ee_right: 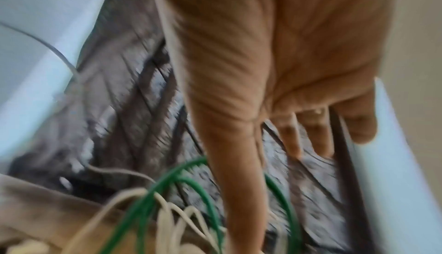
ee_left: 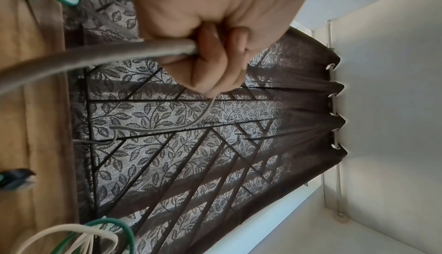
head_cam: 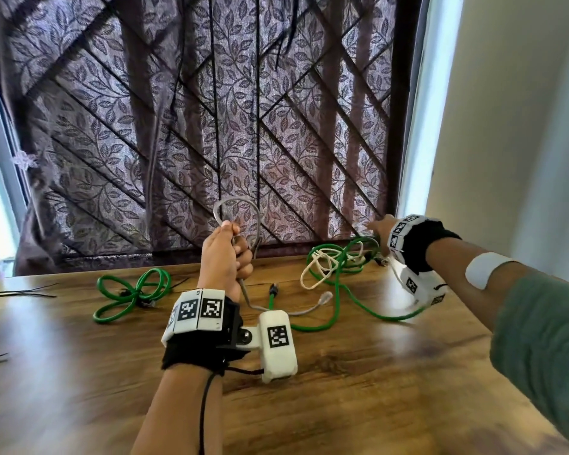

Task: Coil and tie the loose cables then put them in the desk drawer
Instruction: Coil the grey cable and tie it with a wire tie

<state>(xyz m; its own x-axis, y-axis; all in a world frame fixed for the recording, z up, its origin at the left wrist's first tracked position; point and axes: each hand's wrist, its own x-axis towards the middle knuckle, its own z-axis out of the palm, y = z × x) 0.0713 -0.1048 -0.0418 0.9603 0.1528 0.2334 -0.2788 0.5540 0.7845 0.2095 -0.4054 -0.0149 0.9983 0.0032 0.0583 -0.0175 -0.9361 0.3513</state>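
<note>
My left hand [head_cam: 231,247] is raised above the wooden desk [head_cam: 358,399] and grips a grey cable [head_cam: 236,205] in a fist, with a loop standing above the fingers. In the left wrist view the fist [ee_left: 215,59] is closed round that grey cable [ee_left: 107,55]. Its plug end [head_cam: 326,295] lies on the desk. My right hand [head_cam: 376,226] reaches to the far right over a tangle of green cable [head_cam: 337,280] and white cable [head_cam: 316,274]. The blurred right wrist view shows its fingers [ee_right: 290,135] straight and holding nothing, above the green cable [ee_right: 191,180].
A coiled green cable [head_cam: 135,290] lies on the left of the desk. Thin black ties [head_cam: 17,292] lie near the left edge. A leaf-patterned curtain [head_cam: 243,126] hangs right behind the desk, and a pale wall [head_cam: 513,142] closes the right side.
</note>
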